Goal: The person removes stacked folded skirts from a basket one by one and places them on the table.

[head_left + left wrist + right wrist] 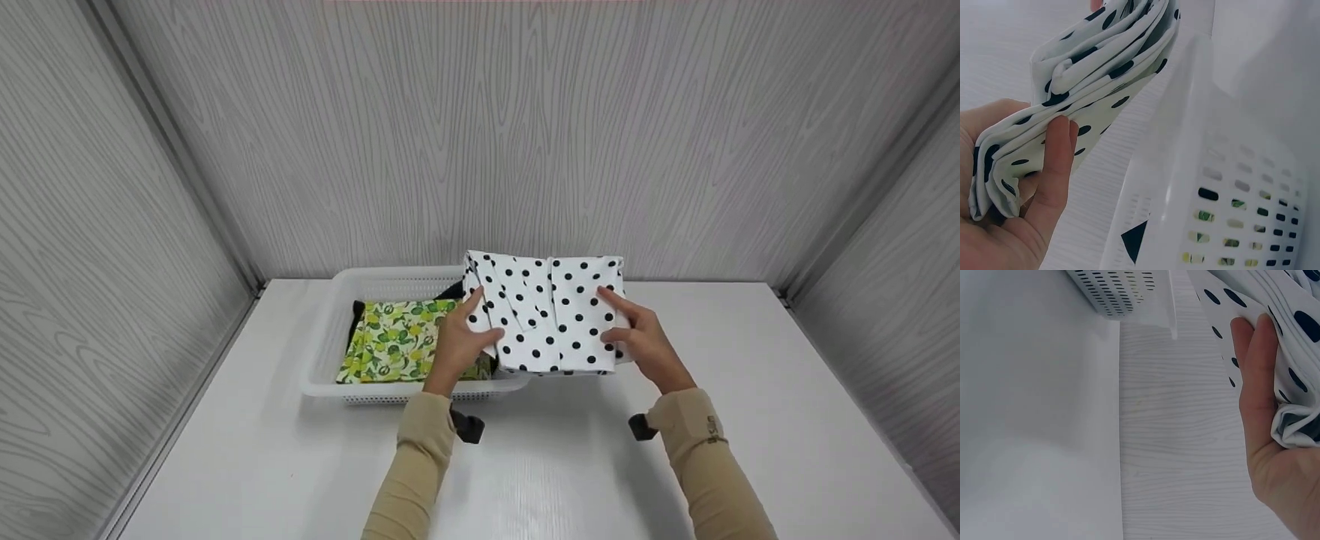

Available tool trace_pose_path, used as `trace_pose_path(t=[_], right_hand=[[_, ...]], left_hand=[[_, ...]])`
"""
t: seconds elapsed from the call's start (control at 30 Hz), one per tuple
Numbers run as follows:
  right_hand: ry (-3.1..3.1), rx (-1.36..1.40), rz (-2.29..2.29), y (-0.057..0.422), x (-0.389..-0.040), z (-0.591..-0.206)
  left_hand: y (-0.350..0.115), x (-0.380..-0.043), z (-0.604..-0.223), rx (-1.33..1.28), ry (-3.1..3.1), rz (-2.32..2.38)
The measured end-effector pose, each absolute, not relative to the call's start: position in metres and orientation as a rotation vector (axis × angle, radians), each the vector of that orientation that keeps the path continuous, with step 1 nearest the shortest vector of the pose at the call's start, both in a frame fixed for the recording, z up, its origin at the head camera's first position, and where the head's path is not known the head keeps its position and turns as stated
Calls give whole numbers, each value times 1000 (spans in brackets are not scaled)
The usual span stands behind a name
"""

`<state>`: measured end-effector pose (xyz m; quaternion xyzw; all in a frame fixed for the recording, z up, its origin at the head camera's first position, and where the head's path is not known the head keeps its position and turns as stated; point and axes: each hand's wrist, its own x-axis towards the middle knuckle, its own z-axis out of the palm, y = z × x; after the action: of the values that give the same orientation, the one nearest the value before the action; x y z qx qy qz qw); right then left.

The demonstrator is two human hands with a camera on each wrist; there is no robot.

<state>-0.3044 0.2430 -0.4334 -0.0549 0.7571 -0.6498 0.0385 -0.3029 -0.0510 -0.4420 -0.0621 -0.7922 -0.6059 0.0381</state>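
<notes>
A white cloth with black polka dots, folded into a layered rectangle, is held up above the table and overlaps the right end of the basket in the head view. My left hand grips its left edge, thumb on top and fingers beneath, as the left wrist view shows. At the opposite edge my right hand pinches the same bundle, with fingers spread along its underside. What kind of garment or cloth it is cannot be told. Inside the white plastic basket lies a folded lemon-print cloth.
Dark cloth shows at the edges under the lemon-print one. The basket stands on a white table, left of centre near the back wall. Grey wood-grain panels enclose the left, back and right sides.
</notes>
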Motion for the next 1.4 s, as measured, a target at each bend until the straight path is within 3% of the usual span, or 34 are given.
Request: trace_pose_path(t=[0.53, 1.4], right_hand=[[2341, -151, -2016, 288, -299, -440], [2448, 25, -1911, 324, -302, -459]], left_hand=[[-7, -300, -447, -331, -2459, -1852], [59, -302, -460, -253, -2435, -1721]])
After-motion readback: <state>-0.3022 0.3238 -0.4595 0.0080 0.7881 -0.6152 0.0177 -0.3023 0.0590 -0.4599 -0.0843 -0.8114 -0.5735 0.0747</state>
